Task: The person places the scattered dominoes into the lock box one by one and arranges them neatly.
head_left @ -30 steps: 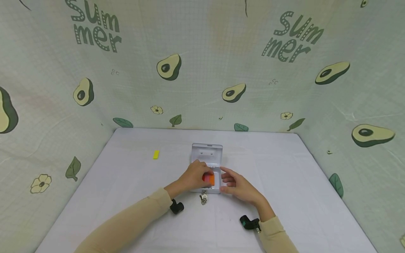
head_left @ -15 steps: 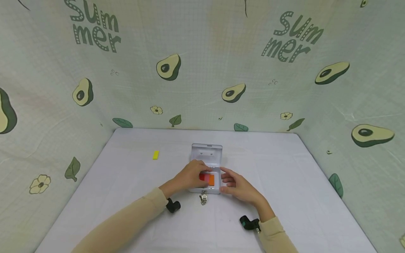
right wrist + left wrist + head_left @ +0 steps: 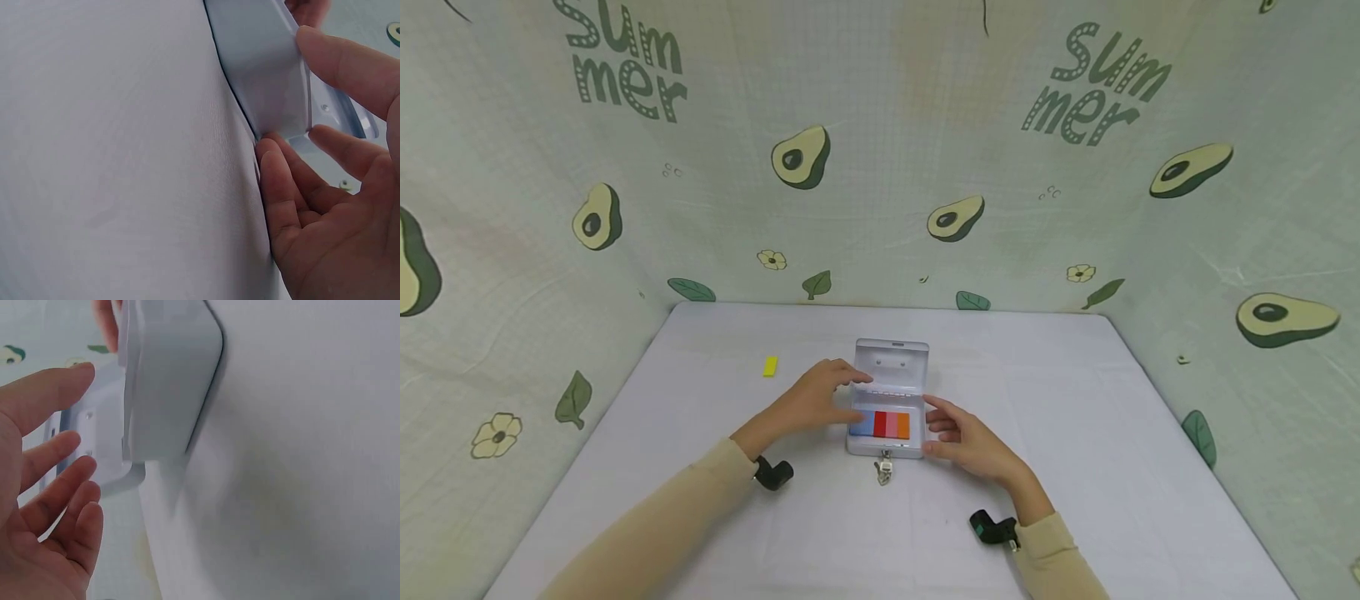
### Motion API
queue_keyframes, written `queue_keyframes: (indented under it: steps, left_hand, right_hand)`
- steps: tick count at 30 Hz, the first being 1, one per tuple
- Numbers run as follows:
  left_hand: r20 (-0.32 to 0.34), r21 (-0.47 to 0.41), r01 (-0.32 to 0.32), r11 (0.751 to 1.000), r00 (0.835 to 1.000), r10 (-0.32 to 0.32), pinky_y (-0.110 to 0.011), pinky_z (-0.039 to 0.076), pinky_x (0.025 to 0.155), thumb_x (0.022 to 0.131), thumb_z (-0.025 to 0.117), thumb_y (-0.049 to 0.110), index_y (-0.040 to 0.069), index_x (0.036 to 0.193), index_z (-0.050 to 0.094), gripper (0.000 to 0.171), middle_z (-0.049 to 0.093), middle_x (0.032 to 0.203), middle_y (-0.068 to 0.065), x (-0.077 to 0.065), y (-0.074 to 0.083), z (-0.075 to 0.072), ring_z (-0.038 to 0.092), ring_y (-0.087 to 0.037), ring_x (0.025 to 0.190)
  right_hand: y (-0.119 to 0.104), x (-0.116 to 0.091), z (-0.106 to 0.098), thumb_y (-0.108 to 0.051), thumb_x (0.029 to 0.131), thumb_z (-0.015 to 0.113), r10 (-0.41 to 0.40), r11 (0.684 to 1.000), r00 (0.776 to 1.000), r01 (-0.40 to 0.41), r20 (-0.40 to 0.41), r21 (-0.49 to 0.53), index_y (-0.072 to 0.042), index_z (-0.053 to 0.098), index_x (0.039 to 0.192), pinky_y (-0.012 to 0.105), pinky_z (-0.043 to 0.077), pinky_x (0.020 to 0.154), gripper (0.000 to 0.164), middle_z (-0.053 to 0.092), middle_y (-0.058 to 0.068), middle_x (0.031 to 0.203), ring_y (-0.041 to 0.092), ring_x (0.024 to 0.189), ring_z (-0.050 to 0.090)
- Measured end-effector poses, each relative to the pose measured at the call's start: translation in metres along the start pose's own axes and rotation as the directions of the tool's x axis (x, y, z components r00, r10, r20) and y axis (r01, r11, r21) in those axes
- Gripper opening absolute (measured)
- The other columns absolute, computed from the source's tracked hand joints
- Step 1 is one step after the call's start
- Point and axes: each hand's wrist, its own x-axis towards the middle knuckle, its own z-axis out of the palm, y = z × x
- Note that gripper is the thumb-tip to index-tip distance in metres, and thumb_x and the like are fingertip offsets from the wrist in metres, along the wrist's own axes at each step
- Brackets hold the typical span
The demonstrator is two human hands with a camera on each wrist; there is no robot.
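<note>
A small pale metal cash box (image 3: pixel 880 452) stands on the table with its lid (image 3: pixel 891 362) raised. Flat rectangular domino-like blocks lie side by side inside: light blue (image 3: pixel 867 427), red (image 3: pixel 880 424), pink (image 3: pixel 892 426) and orange (image 3: pixel 903 427). My left hand (image 3: pixel 811 400) hovers at the box's left side, thumb and fingers spread and holding nothing; the thumb tip overlaps the blue end of the row. At the right wall, my right hand (image 3: pixel 972 444) rests with thumb near the front and fingertips at the back corner, as the right wrist view shows.
One yellow block (image 3: pixel 771 367) lies on the white tabletop (image 3: pixel 1037 383), left of the box. Keys (image 3: pixel 883 472) hang at the box's front. Printed cloth (image 3: pixel 880 250) walls the table on the back and both sides.
My left hand has drawn back leftward from inside the box, its fingers spreading, so the row of blocks with the blue end now shows. The right hand has stayed at the box's right side.
</note>
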Motion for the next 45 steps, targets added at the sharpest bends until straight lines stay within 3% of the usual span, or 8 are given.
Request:
queue_keyframes:
  steps: [7, 16, 22, 27, 32, 45]
  left_hand:
    - [-0.009, 0.018, -0.006, 1.000, 1.000, 0.006, -0.051, 0.053, 0.106, 0.087, 0.090, 0.033, 0.023, 0.144, 0.068, 0.063, 0.063, 0.141, -0.002, -0.005, -0.019, -0.021, 0.058, -0.027, 0.130]
    - [-0.028, 0.048, 0.040, 0.998, 0.999, -0.039, -0.055, 0.052, 0.107, 0.086, 0.091, 0.031, 0.022, 0.150, 0.062, 0.070, 0.058, 0.148, -0.006, -0.008, -0.054, -0.042, 0.058, -0.031, 0.132]
    - [-0.027, 0.093, 0.066, 0.993, 0.998, -0.064, -0.059, 0.047, 0.111, 0.085, 0.091, 0.032, 0.020, 0.151, 0.061, 0.073, 0.057, 0.149, -0.010, -0.009, -0.079, -0.048, 0.053, -0.035, 0.137]
    - [-0.026, 0.148, 0.034, 0.988, 0.999, -0.031, -0.062, 0.042, 0.114, 0.085, 0.091, 0.030, 0.016, 0.150, 0.061, 0.073, 0.058, 0.147, -0.014, -0.011, -0.101, -0.052, 0.050, -0.040, 0.138]
    - [-0.019, 0.150, 0.044, 0.988, 0.999, -0.042, -0.061, 0.040, 0.116, 0.087, 0.090, 0.029, 0.015, 0.151, 0.060, 0.073, 0.056, 0.149, -0.015, -0.013, -0.120, -0.058, 0.047, -0.040, 0.139]
    - [0.022, 0.148, 0.091, 0.985, 0.995, -0.095, -0.063, 0.039, 0.116, 0.089, 0.087, 0.028, 0.010, 0.152, 0.058, 0.072, 0.058, 0.148, -0.018, -0.016, -0.146, -0.074, 0.048, -0.041, 0.138]
  right_hand:
    - [-0.001, 0.001, -0.001, -0.026, 0.096, 0.081, -0.017, 1.000, 1.000, 0.017, 0.008, -0.011, -0.007, 0.040, 0.162, 0.049, 0.049, 0.111, 0.080, 0.060, 0.017, 0.144, 0.034, 0.129, 0.060]
    - [-0.001, 0.001, -0.001, -0.025, 0.096, 0.081, -0.014, 1.000, 1.000, 0.013, 0.013, 0.008, -0.007, 0.040, 0.162, 0.051, 0.048, 0.112, 0.079, 0.059, 0.017, 0.144, 0.034, 0.130, 0.059]
    - [-0.002, 0.001, -0.001, -0.026, 0.096, 0.081, -0.008, 1.000, 1.000, 0.008, 0.010, 0.012, -0.007, 0.041, 0.162, 0.051, 0.048, 0.112, 0.080, 0.060, 0.016, 0.143, 0.034, 0.129, 0.059]
    - [-0.002, 0.001, 0.000, -0.025, 0.096, 0.081, -0.012, 1.000, 1.000, 0.012, 0.009, 0.008, -0.007, 0.041, 0.162, 0.049, 0.049, 0.111, 0.080, 0.060, 0.016, 0.143, 0.033, 0.129, 0.059]
    - [0.000, 0.001, 0.000, -0.025, 0.096, 0.081, -0.017, 1.000, 1.000, 0.017, 0.010, 0.012, -0.007, 0.041, 0.162, 0.048, 0.050, 0.111, 0.080, 0.060, 0.017, 0.144, 0.033, 0.129, 0.059]
    - [0.000, 0.000, 0.001, -0.025, 0.096, 0.082, 0.000, 1.000, 1.000, 0.000, 0.005, 0.027, -0.008, 0.040, 0.162, 0.051, 0.048, 0.113, 0.080, 0.059, 0.017, 0.145, 0.034, 0.130, 0.058]
